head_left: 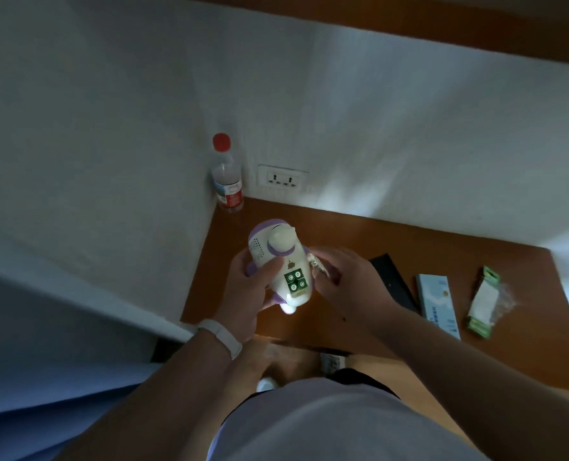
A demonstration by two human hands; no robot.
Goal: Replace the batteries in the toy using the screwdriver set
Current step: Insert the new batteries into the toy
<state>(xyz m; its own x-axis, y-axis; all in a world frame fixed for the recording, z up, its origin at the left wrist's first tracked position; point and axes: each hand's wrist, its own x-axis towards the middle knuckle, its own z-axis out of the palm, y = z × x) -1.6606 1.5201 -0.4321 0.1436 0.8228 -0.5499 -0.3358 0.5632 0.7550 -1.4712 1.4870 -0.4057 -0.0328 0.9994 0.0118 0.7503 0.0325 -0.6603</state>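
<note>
White plastic with purple trim, clasped above a brown wooden table point(442, 247): held the toy point(278, 257) in mid-air over the table's near left part, with the left hand point(253, 287) wrapped firmly round its left side and the thumb laid across the front. Saw an uncovered battery bay on the toy's lower front, with the round ends of four green batteries point(297, 281) packed two by two. Had the right hand point(349, 284) just beside the toy's right side, fingers curled inward close to something small and pale; could not tell whether that hand grasped it or only touched it. Wore a white wristband point(221, 337) on the left wrist. Saw, flat on the table to the right and well apart from the toy, a black case point(393, 281), then a pale blue box point(437, 302), then a green-and-white pack point(482, 301), side by side. Saw, upright in the table's far left corner against the white wall, a clear bottle point(227, 174) with a red cap and a red label, just beside a wall socket point(283, 179).
</note>
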